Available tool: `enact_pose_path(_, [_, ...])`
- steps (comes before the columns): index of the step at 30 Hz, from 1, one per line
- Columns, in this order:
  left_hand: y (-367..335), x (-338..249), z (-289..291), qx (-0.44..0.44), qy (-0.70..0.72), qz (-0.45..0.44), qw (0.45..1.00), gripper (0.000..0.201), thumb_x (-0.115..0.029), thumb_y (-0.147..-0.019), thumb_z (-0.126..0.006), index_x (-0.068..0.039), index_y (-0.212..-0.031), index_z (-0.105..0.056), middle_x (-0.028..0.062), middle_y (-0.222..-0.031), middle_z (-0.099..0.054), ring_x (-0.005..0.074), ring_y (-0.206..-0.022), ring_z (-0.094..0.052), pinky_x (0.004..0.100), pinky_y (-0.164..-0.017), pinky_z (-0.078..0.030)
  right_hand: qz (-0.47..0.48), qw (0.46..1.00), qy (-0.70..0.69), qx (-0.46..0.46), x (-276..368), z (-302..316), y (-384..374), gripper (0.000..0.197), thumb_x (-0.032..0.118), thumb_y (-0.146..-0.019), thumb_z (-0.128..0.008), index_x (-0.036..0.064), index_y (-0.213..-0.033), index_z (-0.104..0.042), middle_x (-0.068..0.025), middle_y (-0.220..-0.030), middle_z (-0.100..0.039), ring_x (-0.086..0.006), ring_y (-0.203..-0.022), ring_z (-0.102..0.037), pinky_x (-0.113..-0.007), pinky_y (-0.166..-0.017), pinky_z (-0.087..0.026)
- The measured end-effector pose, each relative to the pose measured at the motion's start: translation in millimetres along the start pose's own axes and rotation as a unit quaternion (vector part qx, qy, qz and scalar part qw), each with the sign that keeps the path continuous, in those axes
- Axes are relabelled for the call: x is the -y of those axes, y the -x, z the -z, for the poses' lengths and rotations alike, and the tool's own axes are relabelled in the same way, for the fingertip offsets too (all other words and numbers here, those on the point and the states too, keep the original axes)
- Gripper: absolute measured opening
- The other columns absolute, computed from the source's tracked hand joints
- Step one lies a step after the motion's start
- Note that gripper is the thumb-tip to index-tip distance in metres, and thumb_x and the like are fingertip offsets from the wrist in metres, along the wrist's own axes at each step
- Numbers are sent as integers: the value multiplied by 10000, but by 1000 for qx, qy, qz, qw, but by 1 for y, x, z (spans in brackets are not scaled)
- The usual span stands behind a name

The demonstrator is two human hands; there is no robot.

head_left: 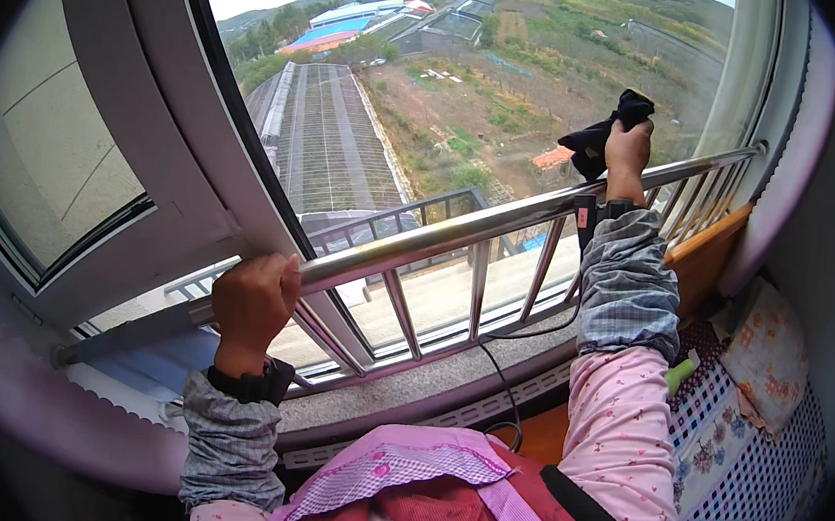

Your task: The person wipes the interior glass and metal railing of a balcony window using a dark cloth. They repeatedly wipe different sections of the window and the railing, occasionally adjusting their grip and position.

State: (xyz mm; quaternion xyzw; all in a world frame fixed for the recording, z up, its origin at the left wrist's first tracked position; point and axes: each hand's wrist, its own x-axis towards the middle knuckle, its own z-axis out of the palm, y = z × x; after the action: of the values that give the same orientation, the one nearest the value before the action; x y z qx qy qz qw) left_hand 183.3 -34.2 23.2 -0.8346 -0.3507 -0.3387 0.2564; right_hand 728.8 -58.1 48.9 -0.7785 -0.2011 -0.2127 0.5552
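While gripping a metal rail (440,233) with the left hand (256,300), clenches a black cloth (592,149) in the right hand (629,148)

At the far left of the frame, has a grey window sash (161,160) close by, slanting across the view. Left of centre, wraps the left hand around the rail in a closed fist, wearing a black band (253,382) at the wrist above a gathered grey cuff (229,443). From upper centre toward upper right, looks out on a long ridged roof (333,142) and brown and green fields (515,79). At lower centre, wears a pink checked trim (388,464) over red, just short of a speckled stone sill (376,382). At upper right, holds the black cloth bunched in the closed right hand, above the rail, with folds spilling out past the fingers. Cannot tell whether touching glass with it, nor whether resting the wrist on the rail. Trails a dark cable (504,379) from beside the right wrist down toward lower centre. At lower right, has a green object (680,372), a floral cloth (770,355) and a checked cover (736,502) alongside.
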Motion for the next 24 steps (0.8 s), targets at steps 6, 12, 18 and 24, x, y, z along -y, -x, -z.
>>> enact_pose_path(6, [2,0,0,7,1,5,1000,362,-329,-981,-565,-106,-696,-560,100,-631,-559,330,-572,-589,453,-519,-460,328,918,-211,69,90,17,135,387,105,-859,-696,49,-1182,-491,-209,-1071,-608,-444,-1019,-599,-510,-833,-500])
enact_pose_path(12, [1,1,0,16,2,4,1000,367,-336,-992,-549,-108,-705,-561,99,-650,-560,331,-583,-588,455,-528,-465,420,900,-116,9,85,25,108,384,95,-860,-682,95,-1196,-496,-150,-1057,-613,-391,-1004,-614,-473,-811,-531])
enact_pose_path(18, [2,-1,2,14,-11,12,1000,373,-339,-981,-561,-112,-685,-560,95,-625,-547,319,-566,-588,441,-511,-463,70,996,-15,-61,12,13,-6,324,207,-915,-663,29,-1168,-565,-231,-1087,-642,-451,-1000,-623,-523,-843,-502])
enact_pose_path(24, [1,-1,2,11,-11,11,1000,373,-338,-971,-572,-110,-676,-547,92,-613,-537,312,-547,-579,433,-498,-457,274,938,-51,-204,112,3,-11,562,157,-909,-639,33,-1419,-438,-202,-1164,-645,-392,-1081,-622,-503,-905,-459])
